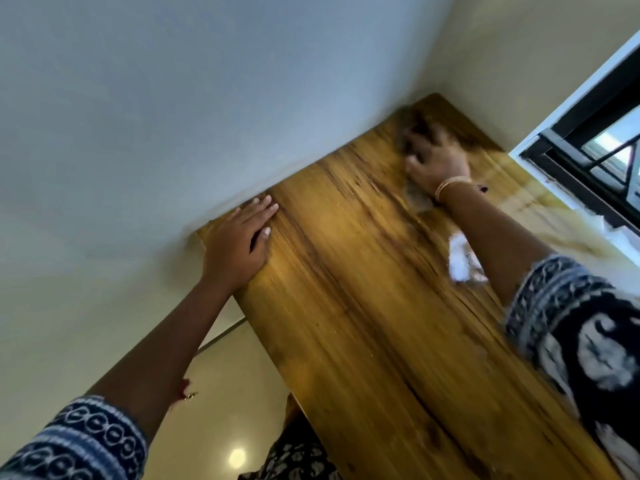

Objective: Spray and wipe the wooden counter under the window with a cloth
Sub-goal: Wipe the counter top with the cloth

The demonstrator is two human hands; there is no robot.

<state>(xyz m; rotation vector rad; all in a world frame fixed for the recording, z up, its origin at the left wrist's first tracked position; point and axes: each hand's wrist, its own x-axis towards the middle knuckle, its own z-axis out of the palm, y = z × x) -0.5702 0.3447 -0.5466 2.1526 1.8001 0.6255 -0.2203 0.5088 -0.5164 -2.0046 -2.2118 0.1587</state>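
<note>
The wooden counter (363, 306) runs from the near right to the far corner under the window (595, 133). My right hand (438, 161) lies on top of a greyish cloth (415, 199) near the far corner, fingers spread and pressing it onto the wood; the hand and cloth are blurred. The cloth shows beyond the fingertips and beneath the wrist. My left hand (239, 244) rests flat on the counter's left edge beside the wall, fingers straight, holding nothing. No spray bottle is clearly visible.
A pale wall (173, 116) borders the counter on the left and at the far end. A white blurred patch (462, 261) shows on the counter, partly hidden by my right forearm. Glossy floor (225, 427) lies below the counter's left edge.
</note>
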